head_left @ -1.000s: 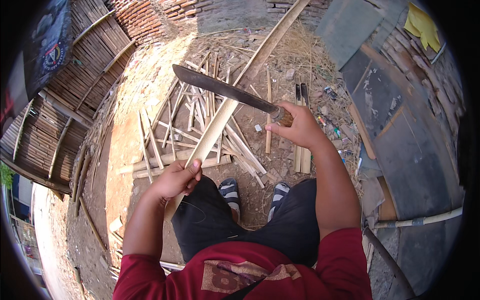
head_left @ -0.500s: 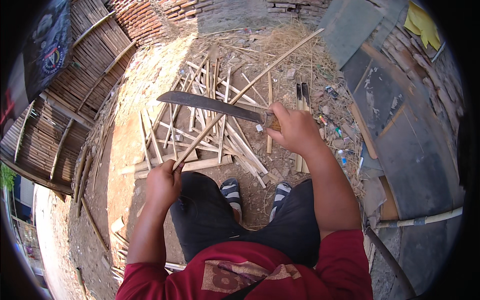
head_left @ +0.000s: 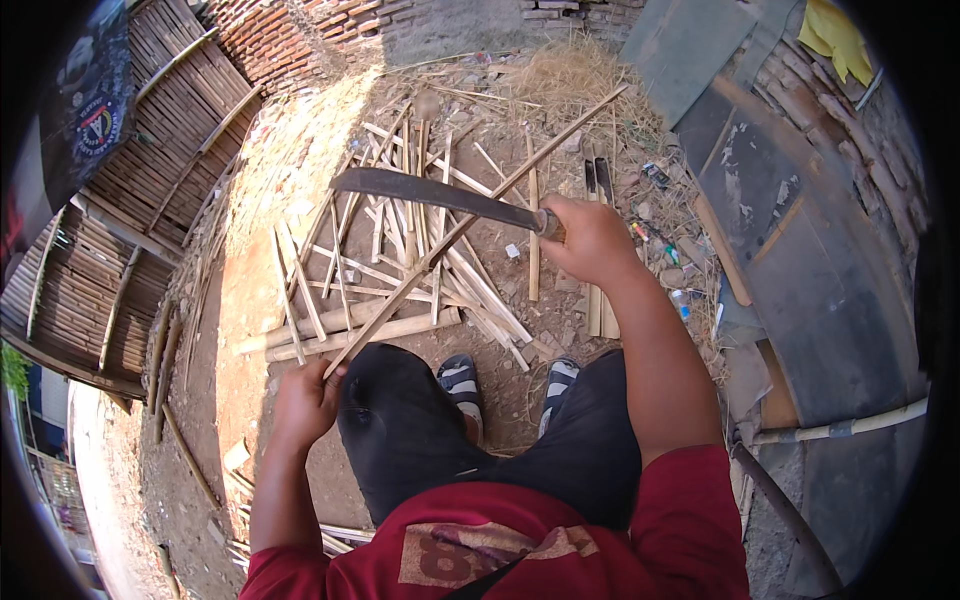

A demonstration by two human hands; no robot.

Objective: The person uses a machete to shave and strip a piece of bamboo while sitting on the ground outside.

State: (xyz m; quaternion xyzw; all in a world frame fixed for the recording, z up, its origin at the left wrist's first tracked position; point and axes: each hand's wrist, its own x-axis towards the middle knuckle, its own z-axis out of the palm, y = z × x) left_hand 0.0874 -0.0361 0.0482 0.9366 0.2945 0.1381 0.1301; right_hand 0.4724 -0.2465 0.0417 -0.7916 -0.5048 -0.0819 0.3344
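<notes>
Ground w/ scattered pale split-bamboo offcuts (head_left: 400, 270) underfoot. Long thin bamboo strip (head_left: 470, 215) runs diagonally, lower end gripped in left hand (head_left: 305, 400). Right hand (head_left: 590, 240) fisted round dark curved machete (head_left: 430, 195), blade across strip mid-length. Best: shallow angle, cut away from body.

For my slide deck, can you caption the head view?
Left hand grips a bamboo strip while right hand lays a machete across it.

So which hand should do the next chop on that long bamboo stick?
The right hand, most likely. It already grips the big curved knife, whose blade lies across the bamboo strip. The left hand is busy pinching the strip's near end by the knee, holding it steady.
</notes>
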